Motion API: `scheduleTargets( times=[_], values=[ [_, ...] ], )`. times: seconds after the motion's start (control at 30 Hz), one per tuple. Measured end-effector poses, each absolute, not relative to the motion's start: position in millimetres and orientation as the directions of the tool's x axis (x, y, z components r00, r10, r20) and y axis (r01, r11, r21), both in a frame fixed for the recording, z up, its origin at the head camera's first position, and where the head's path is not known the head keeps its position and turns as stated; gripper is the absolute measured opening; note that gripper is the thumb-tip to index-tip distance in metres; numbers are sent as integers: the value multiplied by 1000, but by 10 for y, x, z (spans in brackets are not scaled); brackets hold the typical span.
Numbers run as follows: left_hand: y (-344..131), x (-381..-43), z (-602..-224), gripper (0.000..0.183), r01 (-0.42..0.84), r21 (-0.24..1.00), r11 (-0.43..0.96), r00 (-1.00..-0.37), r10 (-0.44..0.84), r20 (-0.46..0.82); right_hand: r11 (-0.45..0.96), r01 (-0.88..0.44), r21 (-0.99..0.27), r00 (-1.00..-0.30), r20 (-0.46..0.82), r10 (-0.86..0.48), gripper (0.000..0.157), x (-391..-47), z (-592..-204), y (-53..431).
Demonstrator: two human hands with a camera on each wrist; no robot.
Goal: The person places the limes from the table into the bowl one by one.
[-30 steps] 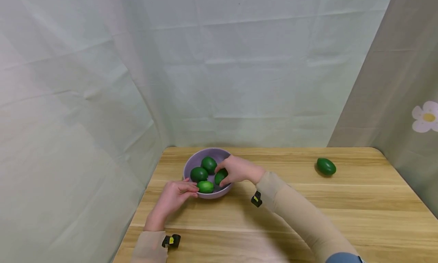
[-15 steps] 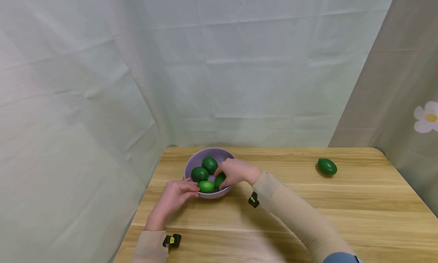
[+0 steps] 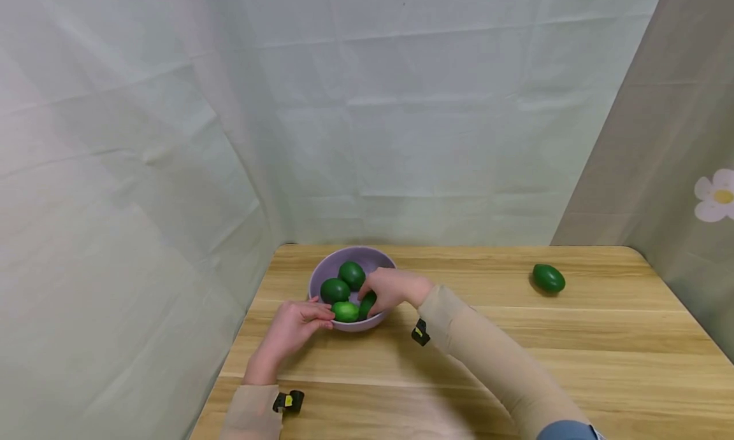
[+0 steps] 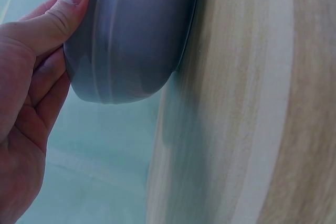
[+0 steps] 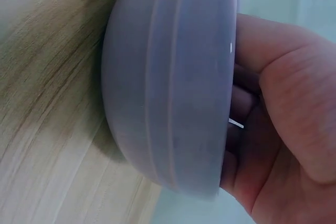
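A purple bowl (image 3: pixel 375 256) stands at the back left of the wooden table. My left hand (image 3: pixel 295 325) pinches its near-left rim, the thumb against the outer wall in the left wrist view. Over the near-right rim reaches my right hand (image 3: pixel 394 288), its fingers curled round a dark green avocado (image 3: pixel 367 304) low inside the bowl. That avocado is partly covered by the fingers and sits right beside a bright green lime (image 3: pixel 346 312). Two more dark green avocados, one at the back (image 3: pixel 352 275) and one at the left (image 3: pixel 335 291), lie in the bowl.
Another dark green avocado (image 3: pixel 548 279) lies on the table (image 3: pixel 459 389) at the back right. Pale curtains (image 3: pixel 424 141) hang close behind the table and along its left side. A wrist camera (image 3: pixel 288 402) sticks out from each sleeve.
My right hand has shifted slightly left and down with the avocado, bringing it deeper into the bowl against the lime. The left hand has stayed at the rim.
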State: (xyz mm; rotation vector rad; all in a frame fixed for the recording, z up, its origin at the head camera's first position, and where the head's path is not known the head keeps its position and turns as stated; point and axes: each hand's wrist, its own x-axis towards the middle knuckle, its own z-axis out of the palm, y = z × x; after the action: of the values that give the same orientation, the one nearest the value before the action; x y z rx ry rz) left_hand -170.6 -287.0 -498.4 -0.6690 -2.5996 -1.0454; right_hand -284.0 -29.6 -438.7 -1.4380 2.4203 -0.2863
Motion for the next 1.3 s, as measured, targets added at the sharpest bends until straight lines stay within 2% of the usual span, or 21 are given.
scheduleTargets(
  times=[0.27, 0.77, 1.3],
  values=[
    [-2871, -1720, -4993, 13, 507, 587, 631, -859, 316, 403, 465, -811, -355, -431, -174, -885, 46, -2878, -4378, -304],
    [-2867, -1720, -4989, 14, 516, 592, 619, -854, 317, 413, 462, -830, -312, -432, -165, -887, 46, -2893, -4386, -273],
    [-2878, -1718, -4995, 13, 512, 581, 633, -856, 322, 404, 453, -828, -330, -437, -128, -891, 48, -2921, -4379, -262]
  ],
)
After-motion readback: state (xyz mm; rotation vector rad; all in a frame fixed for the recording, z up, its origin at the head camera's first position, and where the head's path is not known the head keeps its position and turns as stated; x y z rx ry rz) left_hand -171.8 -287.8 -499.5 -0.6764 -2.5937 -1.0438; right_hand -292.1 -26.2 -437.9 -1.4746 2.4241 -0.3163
